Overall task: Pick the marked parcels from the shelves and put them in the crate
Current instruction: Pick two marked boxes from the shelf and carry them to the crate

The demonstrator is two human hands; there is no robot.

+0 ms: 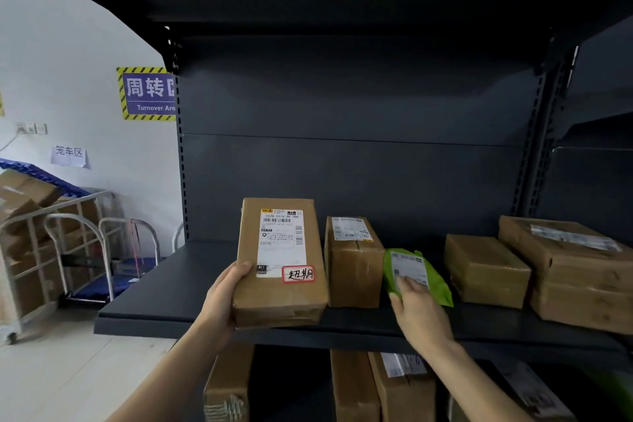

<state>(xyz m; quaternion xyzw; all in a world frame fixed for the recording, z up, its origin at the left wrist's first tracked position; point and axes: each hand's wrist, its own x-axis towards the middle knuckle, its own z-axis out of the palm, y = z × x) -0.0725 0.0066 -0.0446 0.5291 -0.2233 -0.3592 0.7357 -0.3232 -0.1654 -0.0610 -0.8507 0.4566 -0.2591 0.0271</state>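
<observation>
Gripping the near left edge of the marked parcel [281,260], the left hand [224,295] curls its thumb onto the top face, left of a red-bordered handwritten sticker [298,274]. That parcel is tilted up over the near left part of the shelf [164,284], just beside a smaller brown box [354,264]. Further right, the right hand [419,312] pinches the near end of a green pouch [435,284], fingers on its white label. More brown boxes [486,271] sit at the right end

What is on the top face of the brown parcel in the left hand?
A white shipping label and a red-bordered handwritten sticker. The left hand covers the brown parcel's lower left edge; its underside is hidden.
</observation>
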